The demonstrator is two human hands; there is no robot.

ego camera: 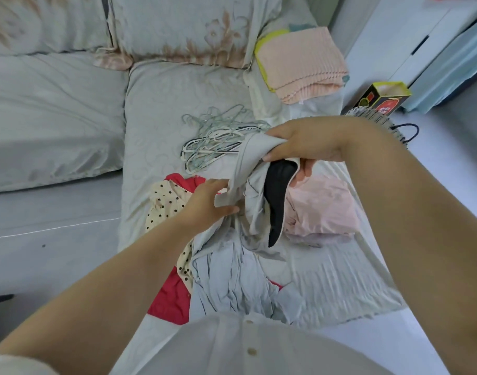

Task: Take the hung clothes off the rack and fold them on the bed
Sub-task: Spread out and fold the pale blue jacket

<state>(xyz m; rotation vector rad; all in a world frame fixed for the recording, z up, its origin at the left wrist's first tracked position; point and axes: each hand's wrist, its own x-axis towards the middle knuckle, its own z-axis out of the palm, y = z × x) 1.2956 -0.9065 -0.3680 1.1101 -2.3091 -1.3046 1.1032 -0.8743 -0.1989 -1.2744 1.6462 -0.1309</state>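
Holding: grey top (248, 190) raised over mid-bed (161, 104), above the heap; both hands on it, likely to spread it before folding.
Right hand (307, 147): at 1 o'clock of the top; fingers clamped round its bunched upper edge, dark lining (278, 190) hanging below.
Left hand (207, 201): at 9 o'clock; fingers and thumb pinch a loose band, probably to pull the cloth straight.
Heap: four more pieces, kept close for reach: pink (321, 209) at 3, perhaps folded already; dotted (167, 201) at 9; red (169, 296) at 7; blue (232, 274) at 6.
Hangers (221, 142): one tangled pile at 11, number unclear; set clear of the clothes.
Towel (299, 63): one, folded, far at 1.
Pillows (183, 28): two, at 12.
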